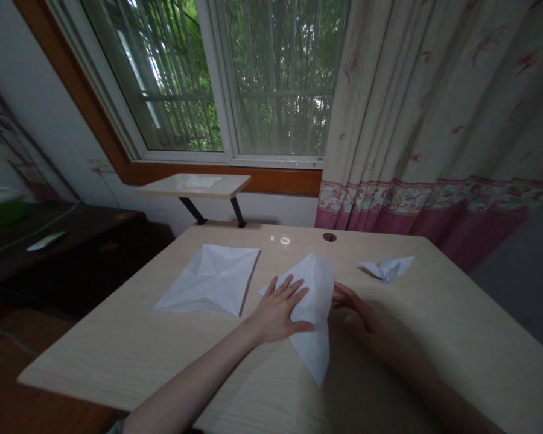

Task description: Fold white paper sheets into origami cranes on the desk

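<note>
A partly folded sheet of white paper [319, 301] lies on the desk in front of me, its right side raised and one corner pointing towards me. My left hand [283, 310] rests on it with the fingers spread. At the paper's right edge is my right hand [359, 313], its fingers bent and the thumb apart; some fingertips are hidden behind the paper, so I cannot tell whether they grip it. To the left lies a creased square sheet of paper [208, 280]. On the right stands a small folded paper bird [388, 268].
The wooden desk [172, 355] bears a raised shelf [163, 185] at its back left with more paper on it. A round cable hole [329, 237] is near the back edge. Behind are a window and a patterned curtain [411, 120]; a dark cabinet [108, 241] stands left.
</note>
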Demonstrator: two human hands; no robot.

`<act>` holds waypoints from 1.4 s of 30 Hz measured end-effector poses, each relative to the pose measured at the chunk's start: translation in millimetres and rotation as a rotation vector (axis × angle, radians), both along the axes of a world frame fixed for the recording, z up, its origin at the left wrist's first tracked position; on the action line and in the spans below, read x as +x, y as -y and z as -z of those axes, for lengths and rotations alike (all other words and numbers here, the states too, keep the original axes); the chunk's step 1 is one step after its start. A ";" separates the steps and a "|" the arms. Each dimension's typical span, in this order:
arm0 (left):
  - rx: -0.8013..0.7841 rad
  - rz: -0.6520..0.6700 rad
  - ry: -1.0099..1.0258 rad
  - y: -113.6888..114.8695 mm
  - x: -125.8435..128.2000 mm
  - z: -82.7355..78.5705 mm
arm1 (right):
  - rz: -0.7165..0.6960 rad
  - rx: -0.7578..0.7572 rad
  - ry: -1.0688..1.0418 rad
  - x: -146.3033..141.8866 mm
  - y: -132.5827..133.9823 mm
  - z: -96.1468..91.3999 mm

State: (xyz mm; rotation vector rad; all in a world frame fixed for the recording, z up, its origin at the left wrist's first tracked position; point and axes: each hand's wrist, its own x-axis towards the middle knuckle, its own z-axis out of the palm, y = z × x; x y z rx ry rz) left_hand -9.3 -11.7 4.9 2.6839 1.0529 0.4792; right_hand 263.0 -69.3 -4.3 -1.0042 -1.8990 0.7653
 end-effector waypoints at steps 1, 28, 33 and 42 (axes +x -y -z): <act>-0.003 -0.037 0.043 -1.5 -0.2 1.3 | 0.003 0.030 0.040 0.0 0.8 -0.7; 0.302 -0.225 0.787 1.0 -10.3 -11.4 | -0.138 0.251 0.696 -16.3 -3.0 6.2; 0.331 -0.199 0.617 4.3 -7.5 -18.5 | -0.129 0.240 0.719 -16.6 -3.4 7.0; 0.182 -0.142 0.354 -9.5 -2.4 1.1 | -0.127 0.259 0.743 -17.2 -3.8 7.4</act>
